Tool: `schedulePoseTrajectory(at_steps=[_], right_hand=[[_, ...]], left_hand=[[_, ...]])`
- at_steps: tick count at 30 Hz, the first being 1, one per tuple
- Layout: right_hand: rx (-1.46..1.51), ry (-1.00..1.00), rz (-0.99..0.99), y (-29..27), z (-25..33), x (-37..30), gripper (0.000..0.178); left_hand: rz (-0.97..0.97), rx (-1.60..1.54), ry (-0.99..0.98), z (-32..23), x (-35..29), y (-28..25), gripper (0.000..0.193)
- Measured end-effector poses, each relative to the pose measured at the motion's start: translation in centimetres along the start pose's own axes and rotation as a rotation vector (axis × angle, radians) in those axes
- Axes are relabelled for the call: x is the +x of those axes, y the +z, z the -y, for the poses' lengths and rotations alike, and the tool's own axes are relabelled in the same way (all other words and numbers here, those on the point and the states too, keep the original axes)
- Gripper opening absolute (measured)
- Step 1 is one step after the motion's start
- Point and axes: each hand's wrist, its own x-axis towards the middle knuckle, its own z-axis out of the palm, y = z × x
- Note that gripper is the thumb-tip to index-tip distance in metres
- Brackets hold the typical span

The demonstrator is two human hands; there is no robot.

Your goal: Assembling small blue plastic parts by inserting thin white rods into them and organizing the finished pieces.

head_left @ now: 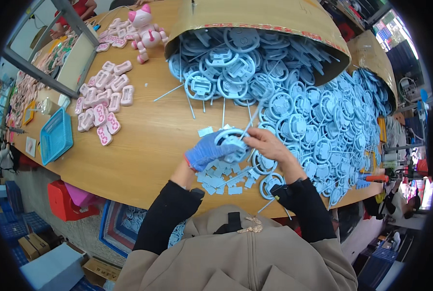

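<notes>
Over the table's near side, my left hand point(203, 152), in a blue glove, is closed round a light blue round plastic part point(232, 154) with a ring-shaped rim. My bare right hand point(270, 145) has its fingers pinched at the part's right edge, where a thin light blue rod point(251, 117) slants up and away. Whether the rod belongs to this part I cannot tell. Small flat light blue pieces point(217, 173) lie scattered on the tabletop below my hands. A big heap of similar ringed parts point(301, 126), many with thin rods, spreads to the right.
A tipped cardboard box point(265, 17) spills ringed parts at the back. Pink bone-shaped pieces point(101, 87) and a pink-and-white toy figure point(147, 31) stand left on the wooden table point(143, 160). A blue basket point(56, 136) is at the left edge. A person point(80, 9) sits far left.
</notes>
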Motion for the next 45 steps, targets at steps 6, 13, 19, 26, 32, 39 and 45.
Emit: schedulePoseTrajectory(at_steps=[6, 13, 19, 26, 32, 39, 45], right_hand=[[-0.480, -0.027, -0.345, 4.1, -8.3, 2.2, 0.036], [-0.814, -0.119, -0.342, 8.0, -10.3, 2.9, 0.034], [-0.183, -0.138, -0.305, 7.1, -9.2, 3.3, 0.021], [0.525, -0.079, -0.327, 9.8, -2.2, 2.6, 0.014], [-0.047, -0.370, -0.670, 10.6, -1.5, 1.2, 0.025], [0.541, -0.017, -0.352, 8.9, -2.3, -0.8, 0.025], [0.499, -0.034, -0.365, 9.4, -2.2, -2.3, 0.025]], left_hand=[[-0.334, -0.469, -0.190, 3.5, -8.0, -0.8, 0.059], [-0.564, -0.713, 0.008, 5.4, -15.7, -3.3, 0.053], [-0.533, -0.623, 0.001, 4.5, -11.9, -2.7, 0.053], [-0.359, -0.483, -0.055, 1.6, -5.5, 0.8, 0.060], [-0.437, -0.396, 0.047, 2.4, -3.9, 2.4, 0.053], [-0.314, -0.442, 0.063, 0.2, -5.3, 3.8, 0.055], [-0.392, -0.171, -0.076, 0.9, -5.9, 3.8, 0.057]])
